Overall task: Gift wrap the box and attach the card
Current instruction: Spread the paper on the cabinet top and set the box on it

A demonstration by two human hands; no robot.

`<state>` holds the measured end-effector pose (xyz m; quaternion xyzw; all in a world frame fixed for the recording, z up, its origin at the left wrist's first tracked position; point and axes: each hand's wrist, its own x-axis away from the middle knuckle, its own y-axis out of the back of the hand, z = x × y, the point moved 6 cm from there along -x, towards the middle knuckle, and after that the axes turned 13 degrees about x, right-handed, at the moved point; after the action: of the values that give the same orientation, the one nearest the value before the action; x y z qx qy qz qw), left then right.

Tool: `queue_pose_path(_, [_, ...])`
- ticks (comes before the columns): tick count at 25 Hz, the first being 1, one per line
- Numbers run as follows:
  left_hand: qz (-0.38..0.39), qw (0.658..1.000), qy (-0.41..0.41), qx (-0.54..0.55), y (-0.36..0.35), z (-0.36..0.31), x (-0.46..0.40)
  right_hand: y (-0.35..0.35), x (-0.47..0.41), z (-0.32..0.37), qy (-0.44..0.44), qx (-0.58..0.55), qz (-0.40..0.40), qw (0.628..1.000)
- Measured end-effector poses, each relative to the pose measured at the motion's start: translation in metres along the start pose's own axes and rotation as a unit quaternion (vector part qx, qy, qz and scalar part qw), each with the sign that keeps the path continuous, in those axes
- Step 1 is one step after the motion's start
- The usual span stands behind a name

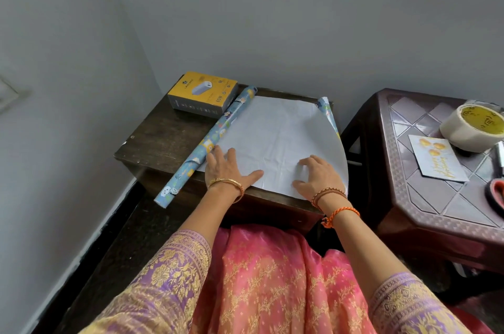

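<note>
Wrapping paper [275, 132] lies unrolled, white side up, on a dark wooden table [161, 134]. Its blue patterned roll [207, 142] runs along the paper's left edge, and the far right corner curls up. My left hand [227, 167] presses flat on the paper's near left part, fingers spread. My right hand [317, 174] rests on the near right part with fingers bent, fingertips on the sheet. A yellow and grey box [201, 93] sits at the table's far left corner. A greeting card [436, 160] lies on the plastic side table [425, 197] to the right.
A roll of beige tape [473, 126] stands beside the card on the brown plastic table. Part of a red-handled tool [496, 194] shows at the right edge. Grey walls close in behind and to the left. Pink and purple clothing fills the foreground.
</note>
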<state>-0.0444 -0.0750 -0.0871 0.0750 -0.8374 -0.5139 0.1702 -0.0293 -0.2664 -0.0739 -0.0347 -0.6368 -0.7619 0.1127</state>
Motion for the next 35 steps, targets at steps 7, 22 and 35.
queue_pose_path(7, [0.009, 1.000, 0.015, 0.014, 0.008, 0.014, 0.000, -0.002, 0.003, 0.026, 0.019, 0.020, -0.011, 1.000])
queue_pose_path(22, [0.016, 0.999, -0.005, -0.045, 0.025, 0.025, -0.018, 0.000, -0.021, 0.046, -0.006, 0.008, 0.036, 0.999])
queue_pose_path(35, [0.167, 0.965, 0.011, -0.203, 0.024, 0.006, -0.072, 0.053, -0.155, 0.154, 0.110, -0.040, -0.084, 0.990])
